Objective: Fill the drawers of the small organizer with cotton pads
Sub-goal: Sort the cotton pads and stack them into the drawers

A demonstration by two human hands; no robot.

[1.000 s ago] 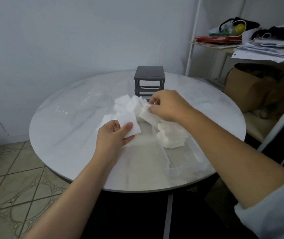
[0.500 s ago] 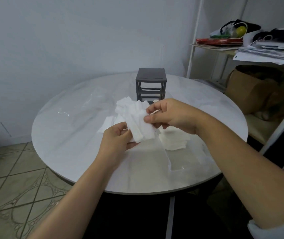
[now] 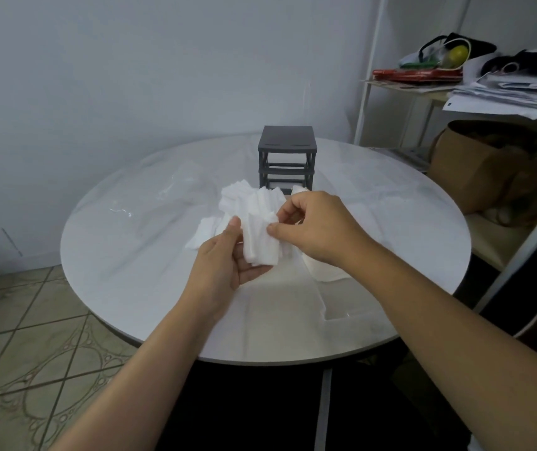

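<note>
A small dark grey organizer (image 3: 287,157) stands at the back of the round white table (image 3: 130,255); its upper slots look empty and something white shows in its lowest level. White cotton pads (image 3: 244,200) lie in a loose heap in front of it. My left hand (image 3: 224,265) holds a small stack of pads (image 3: 260,242) from below. My right hand (image 3: 312,229) pinches the top right corner of that same stack. Another pile of pads (image 3: 325,271) sits under my right wrist, partly hidden.
Clear plastic wrap (image 3: 176,187) lies on the table's left, and a clear plastic drawer or tray (image 3: 351,307) lies near the front right edge. A white shelf with papers (image 3: 504,92) and a cardboard box (image 3: 475,167) stand to the right. Tiled floor (image 3: 16,353) shows at left.
My right hand took pads from the heap and brought them onto the ones in my left hand. Both hands now hold one stack, lifted slightly toward me.
</note>
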